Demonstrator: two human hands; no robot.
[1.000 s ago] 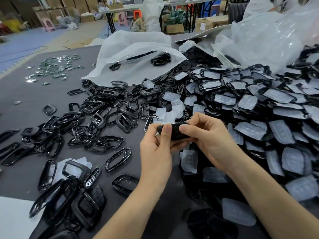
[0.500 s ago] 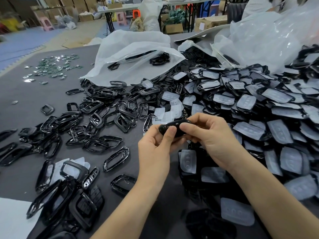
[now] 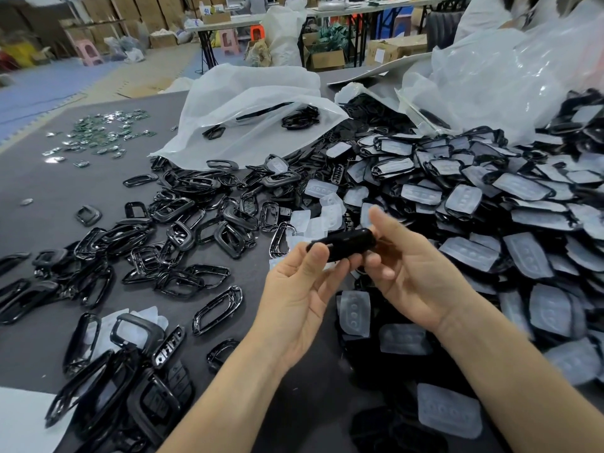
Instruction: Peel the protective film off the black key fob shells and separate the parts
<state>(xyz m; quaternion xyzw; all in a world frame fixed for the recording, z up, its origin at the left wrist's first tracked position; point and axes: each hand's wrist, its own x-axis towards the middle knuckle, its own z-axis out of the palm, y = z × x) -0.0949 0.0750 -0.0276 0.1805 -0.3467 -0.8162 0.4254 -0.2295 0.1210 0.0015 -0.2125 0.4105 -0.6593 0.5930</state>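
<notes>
A glossy black key fob shell [image 3: 346, 241] is held above the table between both hands. My left hand [image 3: 299, 295], palm up, pinches its left end between thumb and fingers. On the other side, my right hand [image 3: 415, 276] holds the right end from beneath, with the thumb raised and blurred above it. A large heap of black shells covered in cloudy film [image 3: 474, 204] fills the right half of the table. To the left lie several bare black frames [image 3: 183, 243].
The dark grey table [image 3: 49, 188] carries small green circuit boards [image 3: 104, 132] at far left. A white plastic bag [image 3: 255, 109] holding a few black parts lies behind the frames. More clear bags [image 3: 510, 67] rise at back right. Loose film pieces [image 3: 313, 220] lie under the hands.
Both hands have turned palms upward and opened out around the shell. The right thumb has lifted off it. The shell now lies more level than before.
</notes>
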